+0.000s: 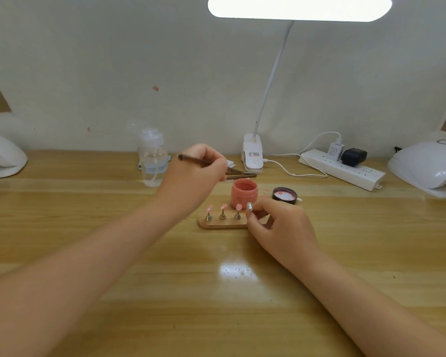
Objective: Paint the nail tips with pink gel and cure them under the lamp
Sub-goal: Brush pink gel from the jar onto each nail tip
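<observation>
A wooden holder lies mid-table with three pink nail tips standing on small metal stands. My right hand pinches a fourth, unpainted clear tip on its stand at the holder's right end. Just behind it stands the open pink gel jar, its dark lid lying upturned to the right. My left hand grips a thin brown brush, whose tip end points toward the jar.
White curing lamps stand at the far right and far left. A clear pump bottle, a clip desk lamp, a power strip with cables and further tools lie along the back of the table.
</observation>
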Available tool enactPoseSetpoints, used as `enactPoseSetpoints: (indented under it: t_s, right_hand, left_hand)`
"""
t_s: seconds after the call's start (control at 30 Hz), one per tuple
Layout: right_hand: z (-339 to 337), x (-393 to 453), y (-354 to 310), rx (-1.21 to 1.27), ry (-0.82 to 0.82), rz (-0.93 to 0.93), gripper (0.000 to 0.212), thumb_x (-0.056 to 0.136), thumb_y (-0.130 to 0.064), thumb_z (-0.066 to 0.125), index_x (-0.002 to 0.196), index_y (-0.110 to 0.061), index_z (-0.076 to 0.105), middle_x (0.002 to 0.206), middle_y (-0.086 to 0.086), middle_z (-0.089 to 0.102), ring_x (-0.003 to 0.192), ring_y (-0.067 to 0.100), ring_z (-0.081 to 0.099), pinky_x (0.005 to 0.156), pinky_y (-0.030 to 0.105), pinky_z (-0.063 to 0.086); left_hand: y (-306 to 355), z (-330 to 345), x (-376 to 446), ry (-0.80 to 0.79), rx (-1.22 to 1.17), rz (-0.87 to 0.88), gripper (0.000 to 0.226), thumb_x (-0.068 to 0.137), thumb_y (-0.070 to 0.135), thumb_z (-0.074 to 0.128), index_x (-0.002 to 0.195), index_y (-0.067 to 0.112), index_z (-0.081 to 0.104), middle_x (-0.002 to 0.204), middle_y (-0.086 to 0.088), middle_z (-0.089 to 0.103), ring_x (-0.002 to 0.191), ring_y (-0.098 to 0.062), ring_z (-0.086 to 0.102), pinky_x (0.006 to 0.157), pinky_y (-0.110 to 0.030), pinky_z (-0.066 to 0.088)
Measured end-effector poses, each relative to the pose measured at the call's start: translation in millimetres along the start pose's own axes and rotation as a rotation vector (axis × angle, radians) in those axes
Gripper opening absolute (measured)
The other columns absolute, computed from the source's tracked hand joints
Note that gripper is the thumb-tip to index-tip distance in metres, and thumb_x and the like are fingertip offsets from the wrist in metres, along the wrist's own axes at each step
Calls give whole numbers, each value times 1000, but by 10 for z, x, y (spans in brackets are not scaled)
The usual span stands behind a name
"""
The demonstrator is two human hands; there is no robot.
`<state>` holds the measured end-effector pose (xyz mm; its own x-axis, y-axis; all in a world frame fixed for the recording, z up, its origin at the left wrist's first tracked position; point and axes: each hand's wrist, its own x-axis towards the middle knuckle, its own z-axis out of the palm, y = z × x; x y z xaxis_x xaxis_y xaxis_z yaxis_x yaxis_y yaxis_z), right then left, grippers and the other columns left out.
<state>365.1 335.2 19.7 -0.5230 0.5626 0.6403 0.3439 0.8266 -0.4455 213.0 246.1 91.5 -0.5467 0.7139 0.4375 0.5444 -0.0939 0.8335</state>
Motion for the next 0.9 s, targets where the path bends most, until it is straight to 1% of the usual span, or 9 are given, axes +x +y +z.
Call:
enactPoseSetpoints:
  t_s: [0.1,0.23,0.33,0.47,0.53,0.6,0.7,0.8,0.9]
  right_hand:
    - [1,-11,11,68,22,-11,5,83,-17,70,78,-17,72,69,-13,65,53,-8,46,56,25,46]
    - [3,-7,30,98,19,15,4,82,-16,72,79,-19,72,68,-17,62,55,-8,53,57,15,39]
    - [9,-8,47,113,3,31,3,82,-17,73,80,-19,72,70,-14,65,55,-7,52,57,16,38]
    - [14,-13,53,112,-4,31,3,81,-17,73,79,-18,71,71,-12,66,56,-7,53,57,15,38]
    - [16,-12,51,107,-5,37,3,81,-19,73,79,-19,71,70,-13,66,57,-7,53,57,14,37]
    - [15,-13,52,110,-7,42,4,82,-20,72,79,-20,71,71,-12,67,57,-7,54,57,14,37]
    - [11,-13,52,116,-8,40,4,82,-19,73,78,-20,70,71,-13,66,57,-7,53,57,16,36]
    - [11,-12,55,106,-4,32,5,81,-18,73,78,-20,70,70,-14,66,56,-9,52,57,17,37]
    - [16,-15,53,98,-14,25,5,81,-18,74,79,-20,71,71,-13,67,56,-7,53,57,18,40]
  left_hand:
    - [142,32,322,-143,237,-25,18,87,24,60,70,19,65,62,9,69,58,-3,57,57,-24,45]
    - [242,168,601,-332,381,-92,21,85,17,57,86,-1,68,76,-7,68,69,-19,55,65,-31,42]
    - [242,284,659,-381,449,-112,13,85,15,56,75,8,61,71,0,62,63,-15,51,55,-22,39]
    - [150,408,633,-411,489,-145,29,87,15,57,60,21,46,64,5,51,54,-11,42,30,-10,25]
    - [112,431,629,-397,475,-187,30,86,14,57,60,19,44,63,4,49,53,-12,40,33,-14,28]
    - [104,421,650,-360,450,-214,24,86,14,57,64,14,47,60,3,45,55,-14,40,46,-20,31]
    - [111,326,711,-206,268,-296,10,84,14,56,75,10,59,63,0,58,60,-15,50,60,-28,43]
    - [51,184,734,-91,-5,-448,9,84,11,55,83,6,62,49,2,59,46,-11,44,45,-18,36]
    - [-71,72,683,-88,-137,-575,10,85,11,54,81,8,63,42,5,56,39,-8,41,43,-16,33]
